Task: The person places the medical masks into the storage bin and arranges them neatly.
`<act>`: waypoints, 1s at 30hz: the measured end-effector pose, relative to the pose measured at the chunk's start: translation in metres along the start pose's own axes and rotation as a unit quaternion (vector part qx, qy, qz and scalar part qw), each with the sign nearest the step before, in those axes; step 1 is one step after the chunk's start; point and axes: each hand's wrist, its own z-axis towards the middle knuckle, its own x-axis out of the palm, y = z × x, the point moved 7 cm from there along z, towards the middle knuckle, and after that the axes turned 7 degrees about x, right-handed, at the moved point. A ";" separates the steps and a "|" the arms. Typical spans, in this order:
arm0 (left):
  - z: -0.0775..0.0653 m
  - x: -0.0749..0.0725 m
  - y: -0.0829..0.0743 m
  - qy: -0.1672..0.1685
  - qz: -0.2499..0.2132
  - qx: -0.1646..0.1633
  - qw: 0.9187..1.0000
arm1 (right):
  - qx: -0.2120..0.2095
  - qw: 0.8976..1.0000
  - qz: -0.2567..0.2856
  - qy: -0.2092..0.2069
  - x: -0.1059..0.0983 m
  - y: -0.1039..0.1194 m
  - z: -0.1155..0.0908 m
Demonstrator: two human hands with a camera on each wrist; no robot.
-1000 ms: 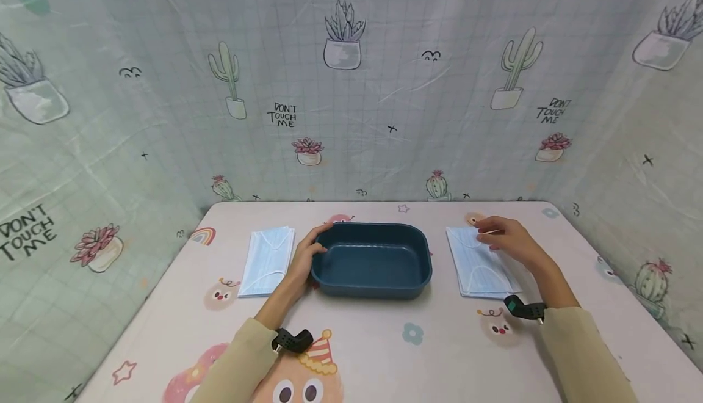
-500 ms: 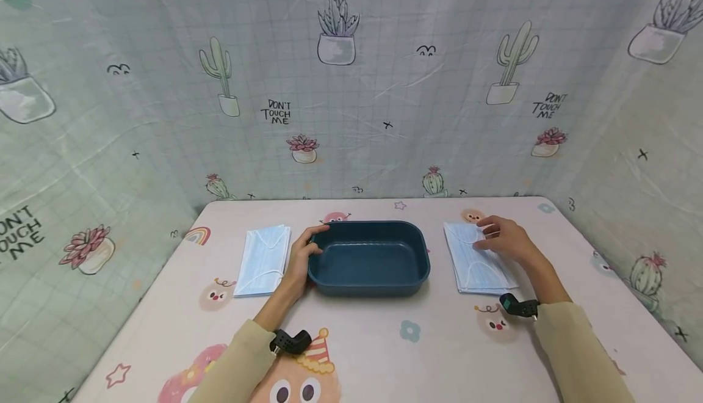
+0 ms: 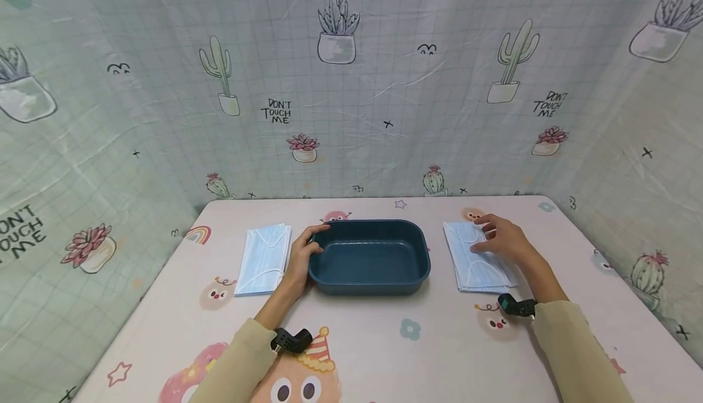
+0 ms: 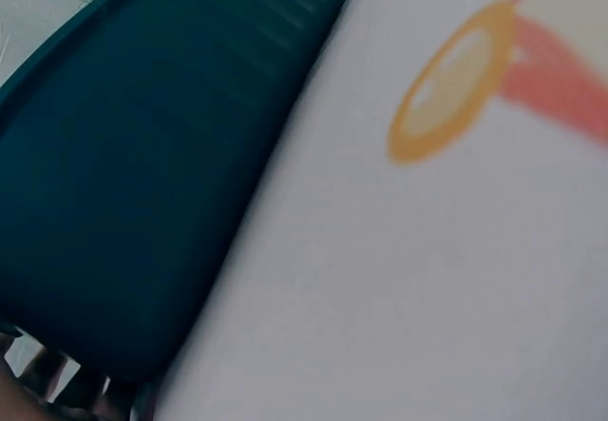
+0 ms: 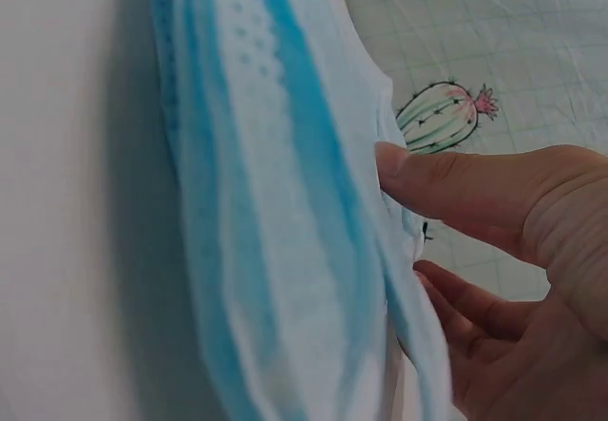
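A dark teal rectangular tub [image 3: 368,287] stands mid-table. My left hand [image 3: 299,262] grips its left end, thumb over the rim and fingers around the outside. In the left wrist view the tub's wall [image 4: 142,183] fills the left side, with a few fingers at the lower corner. To the right lies a stack of light blue face masks [image 3: 467,265]. My right hand [image 3: 508,238] is over the stack's upper right part, thumb and fingers spread apart. In the right wrist view the thumb [image 5: 418,174] touches the masks [image 5: 285,193] at their edge; the other fingers are bent below it.
A second stack of blue face masks [image 3: 265,259] lies left of the tub, beside my left forearm. The table [image 3: 379,354] has a pale cartoon-print cover. A cactus-print curtain [image 3: 362,104] hangs behind it and at both sides.
The head view has shifted slightly. My right thumb has moved a little down and left over the masks. My left hand and the tub stay in place.
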 end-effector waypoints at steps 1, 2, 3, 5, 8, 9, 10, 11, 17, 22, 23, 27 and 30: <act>0.000 0.000 0.000 0.000 0.000 0.000 1.000 | 0.002 1.000 -0.001 -0.002 0.000 0.000 0.000; 0.000 0.000 0.000 0.001 0.001 0.000 1.000 | 0.003 1.000 -0.002 -0.003 0.000 0.001 -0.001; 0.001 0.000 0.000 0.001 0.000 0.000 1.000 | 0.005 1.000 -0.004 -0.004 0.000 0.001 -0.001; 0.001 0.000 0.000 0.001 0.002 0.002 1.000 | 0.005 1.000 -0.006 -0.008 -0.001 0.002 -0.002; 0.002 0.000 0.000 0.001 0.003 0.005 1.000 | 0.005 1.000 -0.009 -0.010 -0.001 0.003 -0.002; 0.002 0.000 0.000 0.001 0.004 0.005 1.000 | 0.005 1.000 -0.010 -0.010 -0.001 0.003 -0.002; 0.002 0.000 0.000 0.001 0.005 0.005 1.000 | 0.005 1.000 -0.010 -0.009 -0.001 0.003 -0.002; 0.002 0.000 -0.001 0.002 0.005 0.006 1.000 | 0.006 1.000 -0.010 -0.008 -0.001 0.003 -0.002; 0.001 -0.001 -0.001 0.000 0.006 0.004 1.000 | 0.004 1.000 -0.014 -0.006 -0.001 0.005 0.000; 0.001 -0.001 -0.001 -0.001 0.009 0.003 1.000 | 0.006 1.000 -0.004 -0.008 -0.002 0.004 0.001; 0.001 -0.001 -0.001 -0.002 0.010 0.003 1.000 | 0.006 1.000 -0.001 -0.009 -0.003 0.003 0.001; 0.001 -0.001 -0.001 -0.004 0.008 0.002 1.000 | 0.002 1.000 0.018 -0.024 -0.005 -0.001 -0.001; 0.001 -0.001 -0.001 -0.005 0.006 -0.001 1.000 | 0.001 0.999 0.036 -0.041 -0.007 -0.004 -0.004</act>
